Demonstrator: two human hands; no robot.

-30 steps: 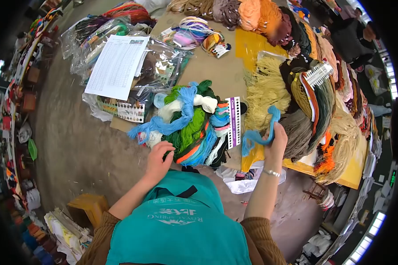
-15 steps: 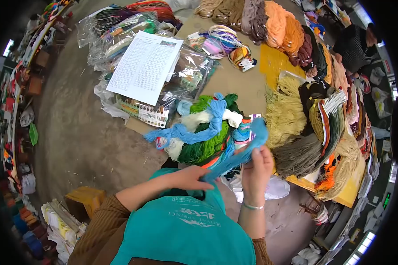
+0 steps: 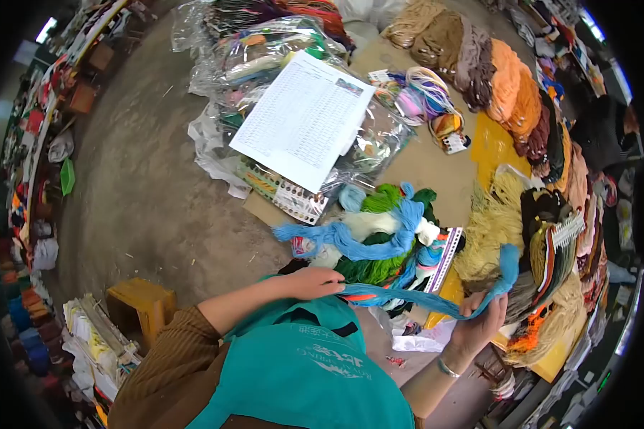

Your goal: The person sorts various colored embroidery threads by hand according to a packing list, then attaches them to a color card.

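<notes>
A blue skein of yarn (image 3: pixel 422 299) stretches between my two hands in front of the teal apron. My left hand (image 3: pixel 313 283) is closed on its left end. Toward the other end, my right hand (image 3: pixel 484 323) grips it, and a thick blue loop rises above the fingers. Just beyond the stretched yarn lies a heap of skeins: a light blue skein (image 3: pixel 368 243) on top, with green yarn (image 3: pixel 383 200) and white yarn around it. A card strip with a row of holes (image 3: pixel 447 259) shows at the heap's right side.
A printed sheet (image 3: pixel 304 118) lies on clear plastic bags of yarn. Cream yarn (image 3: pixel 495 232), orange yarn (image 3: pixel 506 79) and brown skeins (image 3: pixel 436 43) line the table's right and far sides. On the floor at left stands a yellow box (image 3: pixel 142 307). Another person (image 3: pixel 599 129) is at far right.
My right hand has moved right, away from my left hand, drawing the blue skein out longer and straighter. The whole view has shifted, so the table appears farther right.
</notes>
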